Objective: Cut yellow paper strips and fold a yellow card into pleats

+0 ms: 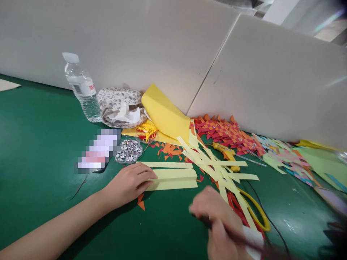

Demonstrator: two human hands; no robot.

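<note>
My left hand (132, 180) rests on the table, its bent fingers and thumb closed on the left end of a pale yellow paper piece (173, 179) with a crease along its length. Just beyond that piece lies a narrow pale yellow strip (168, 165). At the lower right, smeared by motion, my right hand (222, 220) is closed around a long dark object (244, 238), whose kind I cannot make out. It hovers to the right of the creased paper, apart from it. Several loose paper strips (217, 162) lie crossed in a heap beyond my right hand.
Red-handled and yellow-handled scissors (261, 213) lie partly under the strips, near a yellow glue gun (229, 153). Behind are woven red-orange paper pieces (225, 131), yellow sheets (168, 115), googly eyes (128, 151), a phone (99, 150) and a water bottle (84, 90) by the partition (121, 39).
</note>
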